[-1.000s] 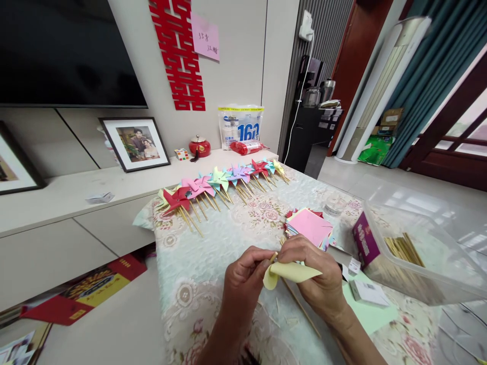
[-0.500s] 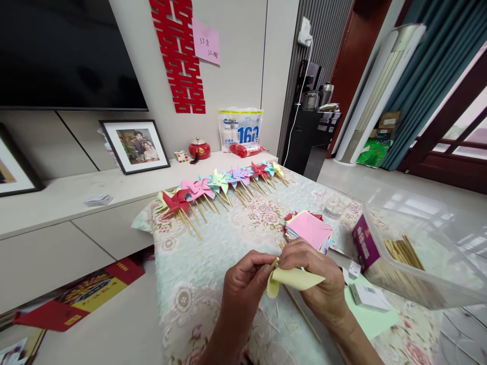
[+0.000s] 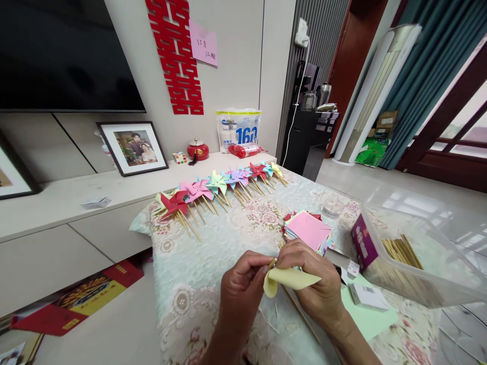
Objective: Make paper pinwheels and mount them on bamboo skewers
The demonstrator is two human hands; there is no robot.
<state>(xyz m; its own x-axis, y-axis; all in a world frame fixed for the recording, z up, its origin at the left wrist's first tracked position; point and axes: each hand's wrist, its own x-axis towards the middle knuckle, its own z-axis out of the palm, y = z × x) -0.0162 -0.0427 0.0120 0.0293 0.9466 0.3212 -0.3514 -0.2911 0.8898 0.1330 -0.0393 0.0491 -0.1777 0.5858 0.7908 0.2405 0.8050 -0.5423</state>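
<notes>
Over the front of the table, my hands meet around a yellow paper pinwheel [image 3: 294,278] with curled blades. My left hand [image 3: 243,281] is closed, thumb and forefinger pinching a short visible end of a wooden stick [image 3: 273,262] beside the paper's centre. My right hand [image 3: 317,276] is closed on the yellow paper pinwheel, its fingertips touching the same spot; whatever small part sits under them is hidden. Below the hands a thin stick [image 3: 306,319] slants across the tablecloth. Behind them lies a stack of coloured paper squares [image 3: 310,230], pink on top.
Finished pinwheels [image 3: 198,190] lie in a row along the table's far edge. At right stands a clear plastic box [image 3: 403,276] of wooden sticks [image 3: 402,252]. Nearby are a small white box [image 3: 368,296], a green sheet [image 3: 375,319] and a round clear container [image 3: 333,208].
Both hands stay together at the pinwheel's centre, with only a slight shift of the fingers and paper. The whole view has moved a little.
</notes>
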